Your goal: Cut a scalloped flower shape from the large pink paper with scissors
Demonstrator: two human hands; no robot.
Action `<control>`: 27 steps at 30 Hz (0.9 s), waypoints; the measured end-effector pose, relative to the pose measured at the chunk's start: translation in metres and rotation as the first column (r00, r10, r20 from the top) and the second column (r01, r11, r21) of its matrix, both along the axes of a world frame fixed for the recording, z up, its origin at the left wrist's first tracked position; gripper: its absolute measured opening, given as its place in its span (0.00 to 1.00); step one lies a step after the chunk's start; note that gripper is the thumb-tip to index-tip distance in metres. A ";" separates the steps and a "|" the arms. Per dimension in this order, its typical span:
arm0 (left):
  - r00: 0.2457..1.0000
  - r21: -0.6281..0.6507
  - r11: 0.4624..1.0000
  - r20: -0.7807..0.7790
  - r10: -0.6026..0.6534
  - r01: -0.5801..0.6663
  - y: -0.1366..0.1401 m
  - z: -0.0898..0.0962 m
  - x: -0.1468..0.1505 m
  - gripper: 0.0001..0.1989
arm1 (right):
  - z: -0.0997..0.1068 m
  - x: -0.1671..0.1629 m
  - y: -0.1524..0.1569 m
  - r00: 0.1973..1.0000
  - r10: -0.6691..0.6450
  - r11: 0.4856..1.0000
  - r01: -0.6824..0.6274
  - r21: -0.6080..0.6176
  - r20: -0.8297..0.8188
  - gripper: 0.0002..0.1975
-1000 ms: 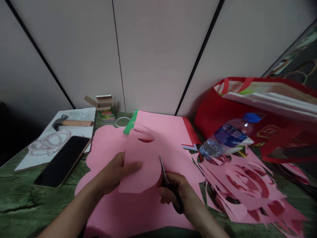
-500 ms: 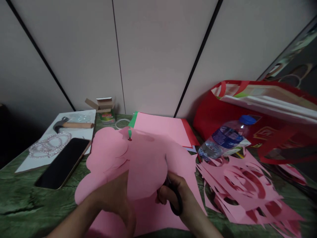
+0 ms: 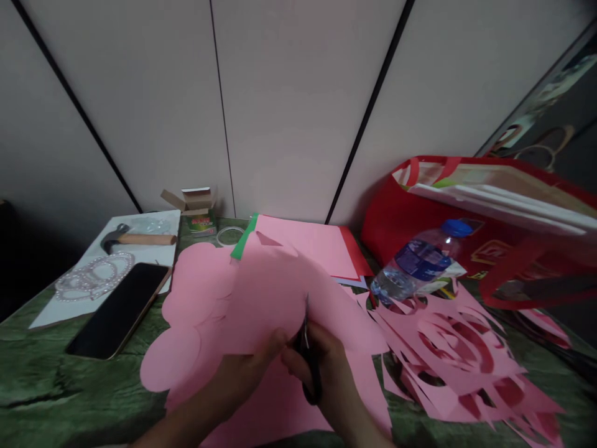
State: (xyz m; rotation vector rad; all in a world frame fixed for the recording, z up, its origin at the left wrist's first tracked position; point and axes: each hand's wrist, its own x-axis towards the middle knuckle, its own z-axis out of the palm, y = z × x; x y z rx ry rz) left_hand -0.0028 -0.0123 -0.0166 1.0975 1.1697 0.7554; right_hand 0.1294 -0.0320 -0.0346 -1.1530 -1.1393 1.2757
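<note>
My left hand (image 3: 252, 370) pinches the near edge of a raised pink paper sheet (image 3: 265, 292), thumb on top and the other fingers underneath. Black-handled scissors (image 3: 308, 361) are in my right hand (image 3: 329, 361), fingers wrapped round the loops. Their blades point away from me and lie at a cut in that sheet, close beside my left thumb. Below the hands rests a larger pink sheet (image 3: 298, 410). To the left, rounded pink paper cut-outs (image 3: 196, 280) overlap in a pile, partly covered by the held sheet.
Pink paper scraps (image 3: 457, 348) heap at right, before a tilted water bottle (image 3: 415, 261) and a red bag (image 3: 392, 205). Coloured sheets (image 3: 312, 242) lie against the wall. Leftward are a phone (image 3: 119, 311), beads (image 3: 93, 277), a hammer (image 3: 140, 239) and a small open box (image 3: 200, 218).
My left hand has moved right and up along the sheet's near edge, closer to the scissors. The sheet has turned, and the scissors have shifted slightly left.
</note>
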 end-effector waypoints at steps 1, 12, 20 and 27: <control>0.994 -0.045 0.995 -0.059 0.091 -0.094 0.000 0.002 0.002 0.13 | 0.000 -0.002 -0.001 1.000 0.026 1.000 -0.026 -0.010 -0.004 0.13; 0.910 0.039 0.922 -0.145 0.387 -0.386 0.003 0.010 0.010 0.17 | 0.008 0.003 0.003 0.986 0.165 0.983 -0.167 -0.073 -0.030 0.14; 0.930 -0.061 0.937 -0.158 0.331 -0.344 0.001 0.012 0.008 0.21 | 0.006 0.005 0.004 0.980 0.183 0.983 -0.185 -0.010 -0.082 0.14; 0.955 -0.074 0.959 -0.139 0.262 -0.274 -0.002 0.012 0.007 0.17 | 0.001 0.008 0.003 0.977 0.190 0.981 -0.193 -0.015 -0.100 0.19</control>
